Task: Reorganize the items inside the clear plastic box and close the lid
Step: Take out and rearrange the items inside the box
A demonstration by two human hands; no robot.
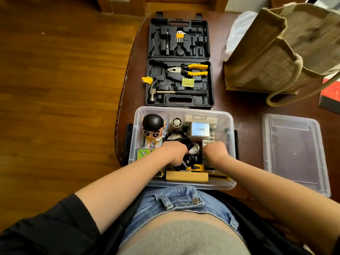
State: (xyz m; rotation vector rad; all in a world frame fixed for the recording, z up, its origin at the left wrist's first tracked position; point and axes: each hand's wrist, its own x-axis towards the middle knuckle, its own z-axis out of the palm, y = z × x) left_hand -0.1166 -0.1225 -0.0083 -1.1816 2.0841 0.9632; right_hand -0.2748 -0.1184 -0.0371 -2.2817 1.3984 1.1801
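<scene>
Both hands reach down into the clear plastic box (137, 124): the left hand (173, 150) curls round a tangle of black cable (176, 137), while the right hand (215, 150) has its fingers hidden, so its grip cannot be told. Beyond the left knuckles stands a big-headed figurine (153, 126); beyond the right, a Q88 carton (200, 129). The lid (294, 153) lies off, right of the right hand.

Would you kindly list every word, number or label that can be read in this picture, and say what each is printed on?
"Q88": on the small silvery box inside the clear plastic box.
Print on the figurine's torso: too blurred to read.
Print on the green card beside the left hand: too blurred to read.
Nothing else legible; the right hand covers further items.
</scene>
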